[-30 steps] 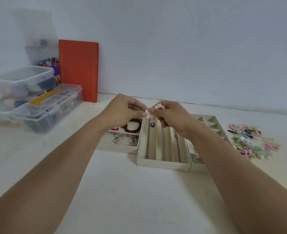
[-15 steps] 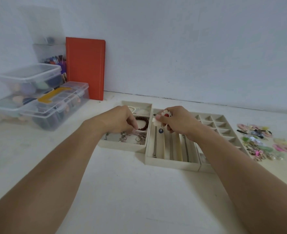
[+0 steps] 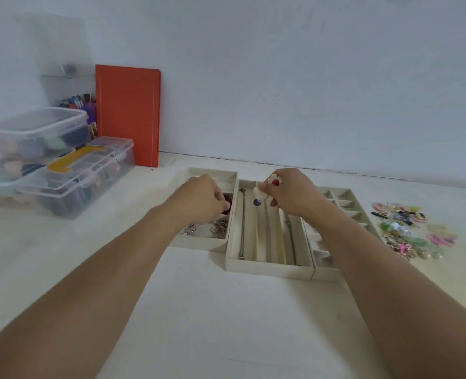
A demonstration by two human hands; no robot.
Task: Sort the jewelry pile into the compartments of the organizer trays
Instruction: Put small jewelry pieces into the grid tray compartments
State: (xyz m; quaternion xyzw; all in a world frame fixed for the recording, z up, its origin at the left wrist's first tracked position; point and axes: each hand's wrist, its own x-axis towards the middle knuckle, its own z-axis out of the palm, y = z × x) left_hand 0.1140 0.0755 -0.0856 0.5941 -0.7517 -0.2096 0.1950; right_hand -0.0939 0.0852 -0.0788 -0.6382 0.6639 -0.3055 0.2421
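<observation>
- The right hand (image 3: 294, 196) pinches a white flower piece with a red centre (image 3: 270, 185) over the far end of the long-slot tray (image 3: 267, 266); its chain seems to hang down into a slot.
- Best lowered slowly, so the chain lies straight in 1 slot, clear of the necklaces (image 3: 242, 222) already there.
- The left hand (image 3: 203, 199) curls its fingers into the left tray (image 3: 199, 243); I cannot tell whether they hold anything.
- That tray holds dark beads and charms (image 3: 219, 228); the grid tray (image 3: 344, 203) looks mostly bare.
- The jewelry pile (image 3: 409, 231) waits on the tabletop (image 3: 212, 310), right of the trays.

Three cream organizer trays (image 3: 267, 266) sit side by side; chains lie along the middle one's long slots. A white flower necklace (image 3: 270, 184) hangs above it. The colourful jewelry pile (image 3: 409, 231), seemingly earrings, lies right.
</observation>
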